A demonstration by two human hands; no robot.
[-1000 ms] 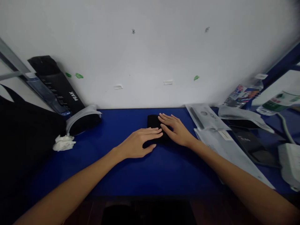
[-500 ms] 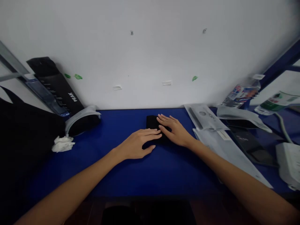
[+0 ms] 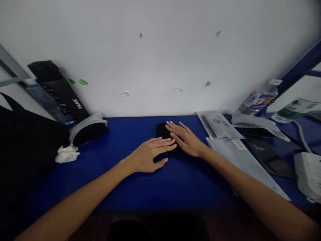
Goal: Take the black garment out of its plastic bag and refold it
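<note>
A small black item, seemingly folded cloth (image 3: 161,130), lies on the blue table (image 3: 160,187) near the wall. My left hand (image 3: 149,154) is palm down with its fingers stretched over the item's near edge and its thumb apart. From the right, my right hand (image 3: 184,138) lies flat over the item's right part, fingers extended. The fingertips of both hands are close together. Much of the black item is hidden under them.
At left are a black bag (image 3: 32,147), a crumpled tissue (image 3: 67,154), an open pouch (image 3: 89,130) and a black PEAK package (image 3: 61,90). At right are plastic sleeves (image 3: 223,125), a dark phone-like slab (image 3: 272,155), bottles (image 3: 260,97) and a white power block (image 3: 309,174).
My left hand's fingers have shifted slightly to the right. My right hand's fingers have moved a little to the left and away from me over the black item.
</note>
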